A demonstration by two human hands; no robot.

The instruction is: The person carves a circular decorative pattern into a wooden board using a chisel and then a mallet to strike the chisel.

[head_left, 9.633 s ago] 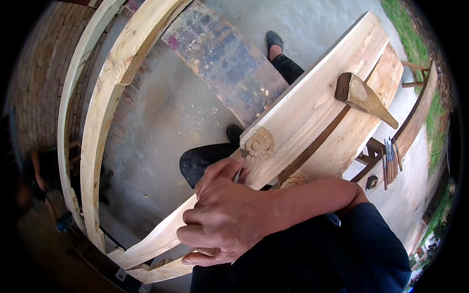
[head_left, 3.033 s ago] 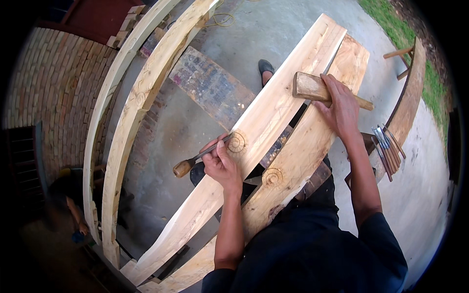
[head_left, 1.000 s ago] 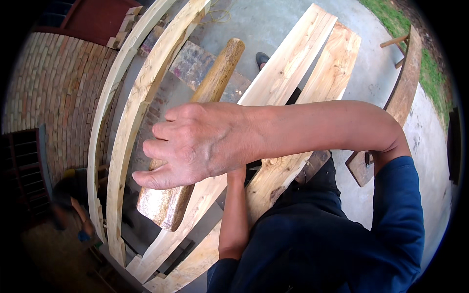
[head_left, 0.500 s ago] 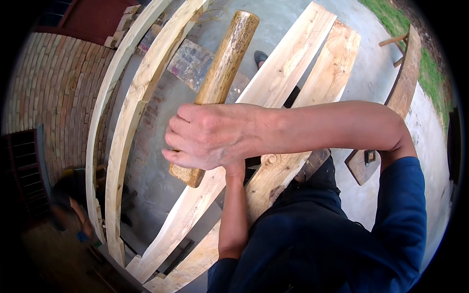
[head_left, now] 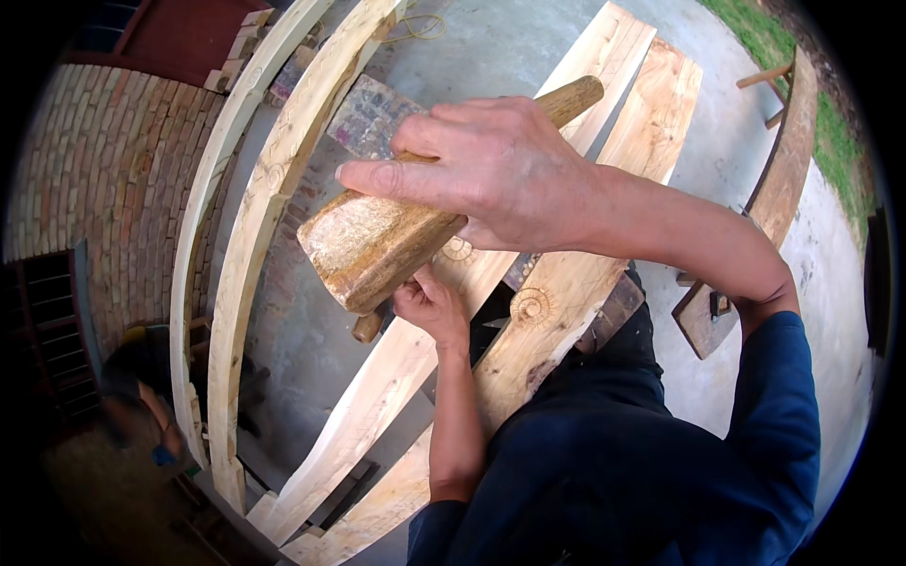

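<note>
My right hand is wrapped round the wooden mallet, stiff and probably head-heavy, best held by its handle, above the left plank's left edge. Beneath, my left hand curls round a wooden-handled tool, its shaft hidden by the mallet; a second plank lies alongside.

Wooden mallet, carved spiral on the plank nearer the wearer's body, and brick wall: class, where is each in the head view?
Wooden mallet point(head_left: 379, 238): head view, on its thick block.
Carved spiral point(head_left: 532, 306): head view, at its centre.
Brick wall point(head_left: 99, 170): head view, mid-face.
</note>
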